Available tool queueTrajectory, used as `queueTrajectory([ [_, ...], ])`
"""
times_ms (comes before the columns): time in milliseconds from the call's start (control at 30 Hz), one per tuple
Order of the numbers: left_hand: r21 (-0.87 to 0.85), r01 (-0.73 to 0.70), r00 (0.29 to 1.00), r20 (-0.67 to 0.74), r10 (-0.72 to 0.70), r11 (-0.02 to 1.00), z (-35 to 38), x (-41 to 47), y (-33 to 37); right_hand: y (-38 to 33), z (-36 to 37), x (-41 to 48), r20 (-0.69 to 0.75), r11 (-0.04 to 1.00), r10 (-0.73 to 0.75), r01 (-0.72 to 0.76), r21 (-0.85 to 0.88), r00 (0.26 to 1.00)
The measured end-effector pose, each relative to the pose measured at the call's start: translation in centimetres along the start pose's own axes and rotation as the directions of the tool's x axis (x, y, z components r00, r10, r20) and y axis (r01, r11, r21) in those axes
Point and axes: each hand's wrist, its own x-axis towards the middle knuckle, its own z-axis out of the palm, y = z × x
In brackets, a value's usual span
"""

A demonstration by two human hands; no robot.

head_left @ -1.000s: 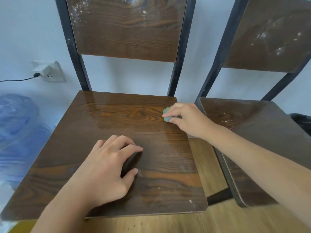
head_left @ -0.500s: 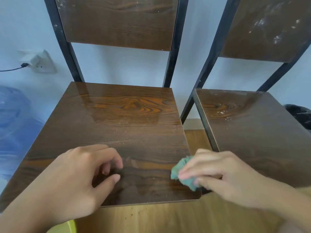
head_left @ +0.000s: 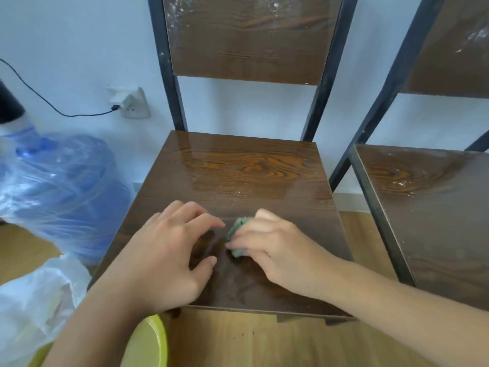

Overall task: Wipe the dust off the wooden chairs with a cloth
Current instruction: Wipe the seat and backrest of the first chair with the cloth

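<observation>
Two dark wooden chairs with black metal frames stand side by side against a pale wall. The left chair's seat (head_left: 238, 176) looks glossy and wet, and its backrest (head_left: 246, 41) carries white dust specks near the top. My right hand (head_left: 275, 250) presses a small bunched green cloth (head_left: 238, 235) onto the middle front of that seat. Just left of the cloth, my left hand (head_left: 169, 250) rests on the seat with its fingers spread and curled, holding nothing. The right chair's seat (head_left: 428, 207) and backrest (head_left: 455, 46) show white dust.
A blue water jug wrapped in clear plastic (head_left: 60, 186) sits on the floor to the left, with a white plastic bag (head_left: 34, 308) nearer me. A yellow-green basin rim (head_left: 148, 343) lies below the seat's front edge. A wall socket with a black cable (head_left: 129, 103) is behind.
My right hand has dragged the cloth from the seat's back right to its front right corner, then left to the middle front beside my left hand. The camera view shifted left.
</observation>
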Motion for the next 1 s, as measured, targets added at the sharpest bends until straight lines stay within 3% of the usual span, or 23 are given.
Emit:
queueTrajectory([
  [67,-0.018,-0.004,1.000,0.001,0.004,1.000,0.1,0.0,-0.1,0.7,-1.3,0.8,0.013,0.998,0.031,-0.032,0.049,0.999],
  [167,-0.028,0.010,0.999,-0.032,-0.011,1.000,-0.2,-0.2,-0.7,4.6,-2.8,4.3,-0.289,0.950,0.292,-0.310,-0.017,0.912],
  [233,-0.028,0.025,0.999,-0.047,-0.026,0.999,-0.4,-0.6,-1.3,5.5,-2.3,6.2,-0.331,0.896,0.411,-0.444,-0.026,0.849],
  [267,-0.029,0.035,0.998,-0.052,-0.037,0.999,-0.5,-0.8,-1.6,5.0,-1.5,6.5,-0.316,0.897,0.406,-0.440,-0.040,0.857],
  [400,-0.051,0.092,0.990,-0.104,-0.097,0.994,-1.2,-1.4,-3.1,-0.5,2.2,4.1,-0.224,0.982,0.137,-0.163,-0.099,0.965],
  [500,-0.067,0.130,0.983,-0.120,-0.137,0.989,-1.5,-1.7,-3.8,-4.0,2.7,1.9,0.023,0.997,-0.079,0.078,0.022,0.997],
  [533,-0.071,0.142,0.981,-0.123,-0.150,0.987,-1.6,-1.7,-3.9,-3.8,1.9,2.2,0.073,0.994,-0.100,0.096,0.055,0.992],
  [600,-0.083,0.153,0.979,-0.125,-0.162,0.985,-1.6,-1.6,-4.1,-1.5,0.1,4.2,-0.076,0.999,0.024,-0.020,0.051,0.997],
  [667,-0.095,0.166,0.975,-0.131,-0.177,0.982,-1.6,-1.7,-4.2,3.0,-1.7,7.3,-0.337,0.968,0.227,-0.250,-0.023,0.914],
  [733,-0.109,0.172,0.973,-0.134,-0.186,0.979,-1.5,-1.8,-4.2,5.9,-2.4,9.8,-0.402,0.898,0.387,-0.439,-0.041,0.829],
  [767,-0.121,0.171,0.973,-0.133,-0.186,0.978,-1.4,-1.8,-4.2,6.3,-2.0,10.2,-0.388,0.884,0.417,-0.467,-0.040,0.822],
  [833,-0.141,0.167,0.974,-0.132,-0.186,0.976,-1.3,-1.7,-4.3,4.8,-0.3,9.7,-0.341,0.912,0.355,-0.403,-0.076,0.870],
  [900,-0.147,0.158,0.975,-0.136,-0.178,0.976,-1.2,-1.4,-4.2,1.3,1.5,7.7,-0.250,0.970,0.192,-0.222,-0.099,0.949],
  [1000,-0.161,0.110,0.981,-0.141,-0.133,0.981,-1.0,-0.9,-3.7,-3.0,3.6,4.1,-0.140,0.999,0.019,-0.024,-0.034,0.990],
])
